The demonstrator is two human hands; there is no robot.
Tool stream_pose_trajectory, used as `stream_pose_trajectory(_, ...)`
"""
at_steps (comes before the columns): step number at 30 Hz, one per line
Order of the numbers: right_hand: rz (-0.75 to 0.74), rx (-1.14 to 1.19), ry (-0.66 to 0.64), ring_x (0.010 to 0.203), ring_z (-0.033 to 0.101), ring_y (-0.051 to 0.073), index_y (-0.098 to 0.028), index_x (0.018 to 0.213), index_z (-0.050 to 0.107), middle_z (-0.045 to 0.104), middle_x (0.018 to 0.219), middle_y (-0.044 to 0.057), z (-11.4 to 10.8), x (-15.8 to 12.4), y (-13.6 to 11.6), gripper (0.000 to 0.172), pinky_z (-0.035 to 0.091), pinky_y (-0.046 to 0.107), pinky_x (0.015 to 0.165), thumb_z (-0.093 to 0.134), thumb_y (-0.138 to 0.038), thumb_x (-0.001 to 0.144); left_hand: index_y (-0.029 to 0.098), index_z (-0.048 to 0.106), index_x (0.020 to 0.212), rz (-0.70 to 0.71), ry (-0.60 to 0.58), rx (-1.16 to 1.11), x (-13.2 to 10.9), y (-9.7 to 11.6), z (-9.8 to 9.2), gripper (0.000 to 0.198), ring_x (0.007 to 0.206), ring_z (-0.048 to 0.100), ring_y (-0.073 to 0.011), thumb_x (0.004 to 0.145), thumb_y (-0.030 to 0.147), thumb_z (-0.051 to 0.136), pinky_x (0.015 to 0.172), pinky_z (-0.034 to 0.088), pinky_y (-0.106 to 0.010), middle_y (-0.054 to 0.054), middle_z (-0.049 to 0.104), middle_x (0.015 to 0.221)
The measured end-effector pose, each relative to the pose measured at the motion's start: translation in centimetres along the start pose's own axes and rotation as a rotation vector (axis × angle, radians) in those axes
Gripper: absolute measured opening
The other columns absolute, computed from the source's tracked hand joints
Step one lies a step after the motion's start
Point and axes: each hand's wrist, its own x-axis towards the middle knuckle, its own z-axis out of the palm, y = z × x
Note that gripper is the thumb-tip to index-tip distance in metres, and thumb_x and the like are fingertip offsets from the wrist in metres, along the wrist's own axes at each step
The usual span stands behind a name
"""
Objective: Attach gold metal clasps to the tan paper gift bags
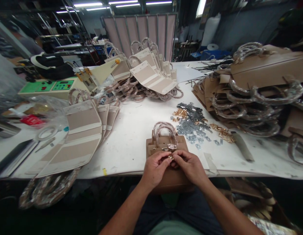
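A brown handbag with plastic-wrapped handles lies at the table's front edge, its lower part hanging over toward my lap. My left hand and my right hand meet over its middle, fingers closed in a pinch. Between the fingertips shows a small gold metal fitting. Both thumbs press close to it, and the fingers hide most of it. Just above the hands, more shiny metal hardware sits on the bag.
Metal plates and gold fittings lie in heaps right of the bag. Brown handbags are piled at the right. Flat beige bag panels with wrapped handles stand left and at the back. A grey tube-like piece lies near the right.
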Motion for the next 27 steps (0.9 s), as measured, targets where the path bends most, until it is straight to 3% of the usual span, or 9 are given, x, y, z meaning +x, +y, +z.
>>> stream_pose_trajectory(11, -0.035, 0.017, 0.013, 0.067, 0.066, 0.017, -0.018, 0.085, 0.071, 0.07, 0.072, 0.002, 0.2, 0.0, 0.1, 0.039, 0.055, 0.028, 0.066, 0.073, -0.057, 0.089, 0.025, 0.08, 0.107, 0.043, 0.01, 0.015, -0.1, 0.6, 0.1, 0.017, 0.096, 0.071, -0.0194, 0.094, 0.028, 0.07, 0.088, 0.054, -0.03, -0.004, 0.078, 0.104)
stream_pose_trajectory(14, -0.05, 0.035, 0.015, 0.07, 0.068, 0.018, -0.019, 0.102, 0.075, 0.073, 0.078, 0.003, -0.2, -0.2, 0.1, 0.04, 0.058, 0.03, 0.069, 0.073, -0.056, 0.089, 0.025, 0.079, 0.11, 0.018, 0.031, -0.035, -0.1, 0.5, 0.1, 0.02, 0.102, 0.071, -0.021, 0.092, 0.028, 0.071, 0.093, 0.055, -0.032, -0.005, 0.077, 0.11)
stream_pose_trajectory(17, -0.121, -0.004, -0.001, 0.088, 0.072, 0.023, -0.023, 0.119, 0.074, 0.077, 0.102, 0.007, -0.6, -0.2, 0.3, 0.043, 0.06, 0.036, 0.082, 0.079, -0.049, 0.085, 0.025, 0.079, 0.113, -0.024, 0.024, -0.113, -0.1, 0.3, 0.1, 0.023, 0.106, 0.071, -0.023, 0.092, 0.03, 0.072, 0.095, 0.056, -0.035, -0.007, 0.076, 0.116)
stream_pose_trajectory(19, -0.22, -0.094, 0.006, 0.104, 0.07, 0.025, -0.025, 0.113, 0.077, 0.075, 0.116, 0.007, -0.7, -0.1, 0.4, 0.034, 0.057, 0.039, 0.094, 0.081, -0.043, 0.085, 0.026, 0.078, 0.114, -0.036, 0.009, -0.138, -0.1, 0.3, 0.2, 0.023, 0.109, 0.071, -0.0235, 0.092, 0.03, 0.071, 0.098, 0.056, -0.036, -0.007, 0.076, 0.117)
stream_pose_trajectory(22, -0.316, -0.196, 0.026, 0.112, 0.068, 0.025, -0.027, 0.104, 0.079, 0.074, 0.117, 0.006, -0.5, 0.0, 0.6, 0.02, 0.052, 0.041, 0.104, 0.076, -0.039, 0.09, 0.026, 0.074, 0.121, -0.05, 0.015, -0.134, -0.4, 0.4, 0.2, 0.03, 0.109, 0.07, -0.0231, 0.092, 0.027, 0.069, 0.097, 0.056, -0.036, -0.007, 0.074, 0.119)
stream_pose_trajectory(24, -0.339, -0.227, 0.052, 0.116, 0.067, 0.026, -0.027, 0.103, 0.079, 0.074, 0.119, 0.006, -0.2, -0.2, 0.9, 0.017, 0.05, 0.043, 0.107, 0.073, -0.039, 0.092, 0.026, 0.069, 0.129, -0.054, 0.091, -0.044, -0.9, 0.4, 0.1, 0.037, 0.099, 0.07, -0.0211, 0.092, 0.025, 0.067, 0.087, 0.059, -0.034, -0.006, 0.073, 0.115)
stream_pose_trajectory(27, -0.357, -0.305, 0.113, 0.127, 0.062, 0.029, -0.026, 0.099, 0.078, 0.069, 0.133, 0.009, 0.3, -0.5, 1.3, 0.016, 0.045, 0.048, 0.114, 0.071, -0.039, 0.093, 0.027, 0.063, 0.133, 0.032, 0.32, 0.274, -1.6, 0.3, -0.5, 0.045, 0.093, 0.065, -0.0205, 0.089, 0.02, 0.068, 0.083, 0.057, -0.036, -0.006, 0.068, 0.113)
